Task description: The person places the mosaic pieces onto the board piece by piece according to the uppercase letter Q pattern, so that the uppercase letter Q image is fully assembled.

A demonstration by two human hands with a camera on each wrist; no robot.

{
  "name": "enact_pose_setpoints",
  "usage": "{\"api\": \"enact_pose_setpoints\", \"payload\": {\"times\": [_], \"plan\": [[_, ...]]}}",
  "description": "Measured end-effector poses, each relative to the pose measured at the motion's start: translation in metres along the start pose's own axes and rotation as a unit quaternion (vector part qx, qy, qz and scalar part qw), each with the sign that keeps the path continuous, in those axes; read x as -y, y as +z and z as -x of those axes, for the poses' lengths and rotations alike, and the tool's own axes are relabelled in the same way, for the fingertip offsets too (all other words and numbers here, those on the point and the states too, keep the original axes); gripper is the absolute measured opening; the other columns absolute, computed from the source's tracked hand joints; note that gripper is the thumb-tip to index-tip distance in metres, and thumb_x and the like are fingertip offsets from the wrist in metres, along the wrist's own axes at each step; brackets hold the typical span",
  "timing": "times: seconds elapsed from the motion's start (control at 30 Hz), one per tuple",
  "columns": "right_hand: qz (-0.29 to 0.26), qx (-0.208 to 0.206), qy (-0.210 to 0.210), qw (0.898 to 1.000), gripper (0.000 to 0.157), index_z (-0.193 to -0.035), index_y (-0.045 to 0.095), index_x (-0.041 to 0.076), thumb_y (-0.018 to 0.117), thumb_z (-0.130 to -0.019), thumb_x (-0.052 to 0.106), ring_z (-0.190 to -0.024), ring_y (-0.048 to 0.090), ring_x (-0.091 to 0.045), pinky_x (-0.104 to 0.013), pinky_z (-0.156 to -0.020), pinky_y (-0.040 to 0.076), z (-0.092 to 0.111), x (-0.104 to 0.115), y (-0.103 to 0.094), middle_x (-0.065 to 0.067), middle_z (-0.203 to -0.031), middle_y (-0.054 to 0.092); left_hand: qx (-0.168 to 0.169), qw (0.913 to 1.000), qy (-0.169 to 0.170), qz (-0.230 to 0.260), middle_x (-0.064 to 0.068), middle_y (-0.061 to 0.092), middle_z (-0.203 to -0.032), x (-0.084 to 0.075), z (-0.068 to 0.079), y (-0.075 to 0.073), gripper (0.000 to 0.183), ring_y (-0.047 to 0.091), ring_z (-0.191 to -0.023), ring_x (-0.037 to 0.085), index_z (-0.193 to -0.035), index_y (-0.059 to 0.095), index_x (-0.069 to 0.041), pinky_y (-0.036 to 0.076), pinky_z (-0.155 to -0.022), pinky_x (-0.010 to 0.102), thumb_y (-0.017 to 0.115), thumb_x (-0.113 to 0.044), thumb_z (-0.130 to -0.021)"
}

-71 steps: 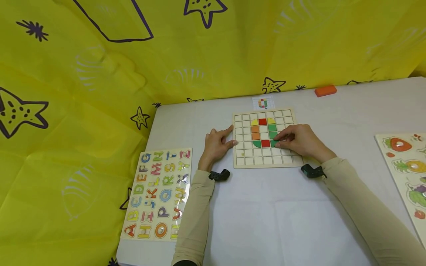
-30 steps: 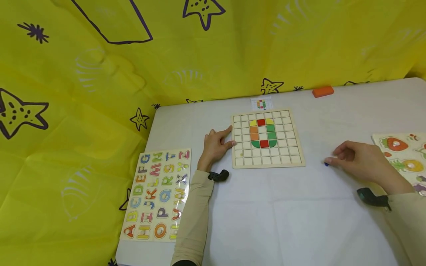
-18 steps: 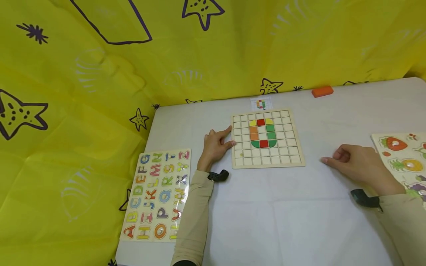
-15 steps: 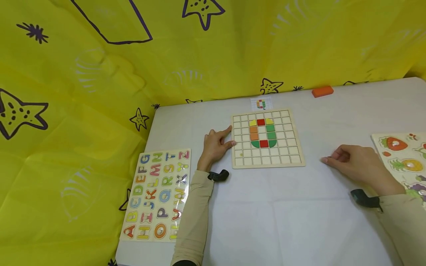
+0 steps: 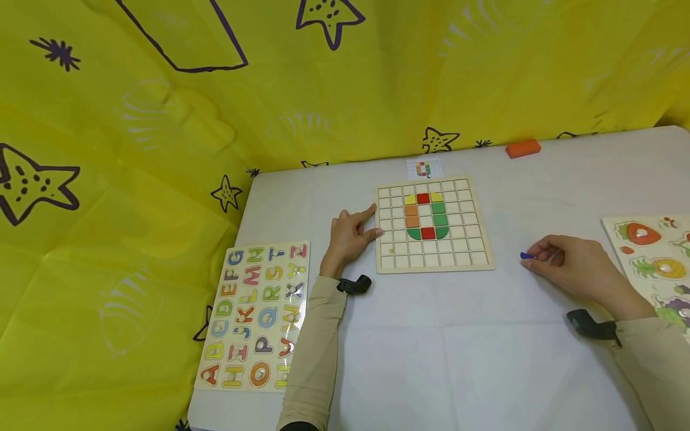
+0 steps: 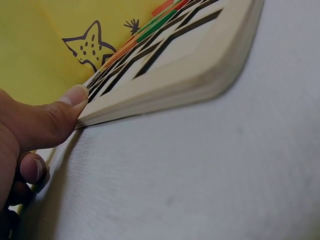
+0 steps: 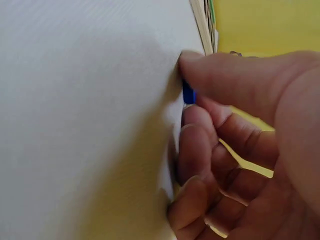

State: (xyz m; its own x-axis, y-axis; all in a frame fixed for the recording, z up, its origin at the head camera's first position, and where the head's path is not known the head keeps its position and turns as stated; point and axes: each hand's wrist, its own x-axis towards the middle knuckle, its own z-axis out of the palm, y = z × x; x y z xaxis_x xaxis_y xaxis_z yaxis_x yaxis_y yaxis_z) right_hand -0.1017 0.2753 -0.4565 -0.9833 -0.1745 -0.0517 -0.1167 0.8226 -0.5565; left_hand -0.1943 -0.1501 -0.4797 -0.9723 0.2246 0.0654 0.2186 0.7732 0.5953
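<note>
A wooden grid board [image 5: 487,257] lies on the table, with red, yellow, orange and green tiles [image 5: 427,233] forming a ring in its cells. At the board's left edge rests my left hand [image 5: 347,236], its index finger and thumb spread along the rim. The left wrist view shows that thumb [image 6: 75,95] laid against the board's edge. To the right of the board, my right hand [image 5: 574,266] pinches a small blue tile [image 5: 527,256] between thumb and fingers, low over the table. In the right wrist view, the thumb covers part of the blue tile [image 7: 189,93].
A small pattern card [image 5: 423,168] with a matching coloured ring lies behind the board. An alphabet puzzle [image 5: 214,359] lies at the left, a fruit puzzle [image 5: 625,263] at the right edge. An orange block [image 5: 523,148] sits near the yellow curtain [image 5: 350,90].
My right hand has gone from the board's green tiles to the table on the right, where it has picked up the blue tile and turned it into sight. The left hand stays put.
</note>
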Motion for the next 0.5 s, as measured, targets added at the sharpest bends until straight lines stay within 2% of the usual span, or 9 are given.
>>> {"api": "enact_pose_setpoints", "payload": {"times": [0.1, 0.23, 0.33, 0.5], "plan": [[0.004, 0.008, -0.004, 1.0, 0.024, -0.102, 0.073, 0.001, 0.081, -0.094, 0.022, -0.07, 0.049, -0.01, -0.024, -0.06, 0.04, 0.0, 0.001, 0.0, -0.001, -0.084, 0.068, 0.0, 1.0, 0.001, -0.003, -0.004, 0.041, -0.068, 0.0, 0.0, 0.0, 0.065, 0.029, -0.076, 0.016, -0.153, 0.058, -0.021, 0.022, -0.082, 0.034, 0.08, -0.037, -0.094], [0.001, -0.002, -0.015, 1.0, 0.023, -0.103, 0.071, 0.0, 0.078, -0.097, 0.021, -0.071, 0.05, -0.011, -0.025, -0.06, 0.04, -0.001, 0.004, 0.0, -0.004, -0.085, 0.068, 0.001, 1.0, 0.001, -0.005, -0.004, 0.041, -0.068, -0.001, 0.001, 0.0, 0.065, 0.03, -0.076, 0.016, -0.153, 0.058, -0.021, 0.022, -0.082, 0.034, 0.08, -0.037, -0.094], [-0.012, -0.016, -0.013, 1.0, 0.025, -0.105, 0.07, 0.0, 0.077, -0.099, 0.024, -0.072, 0.052, -0.008, -0.023, -0.061, 0.042, -0.002, 0.006, 0.002, -0.006, -0.087, 0.07, 0.002, 1.0, -0.002, -0.007, -0.004, 0.041, -0.068, 0.0, 0.001, 0.0, 0.064, 0.03, -0.076, 0.016, -0.153, 0.058, -0.021, 0.022, -0.082, 0.034, 0.079, -0.037, -0.095], [-0.053, -0.037, 0.001, 0.998, 0.028, -0.108, 0.071, 0.001, 0.079, -0.098, 0.026, -0.073, 0.056, 0.005, -0.012, -0.064, 0.044, -0.005, 0.012, 0.006, -0.013, -0.093, 0.076, 0.002, 0.9999, 0.0, -0.01, -0.004, 0.041, -0.068, 0.0, 0.0, 0.001, 0.064, 0.029, -0.076, 0.016, -0.154, 0.057, -0.022, 0.021, -0.082, 0.034, 0.079, -0.037, -0.095]]}}
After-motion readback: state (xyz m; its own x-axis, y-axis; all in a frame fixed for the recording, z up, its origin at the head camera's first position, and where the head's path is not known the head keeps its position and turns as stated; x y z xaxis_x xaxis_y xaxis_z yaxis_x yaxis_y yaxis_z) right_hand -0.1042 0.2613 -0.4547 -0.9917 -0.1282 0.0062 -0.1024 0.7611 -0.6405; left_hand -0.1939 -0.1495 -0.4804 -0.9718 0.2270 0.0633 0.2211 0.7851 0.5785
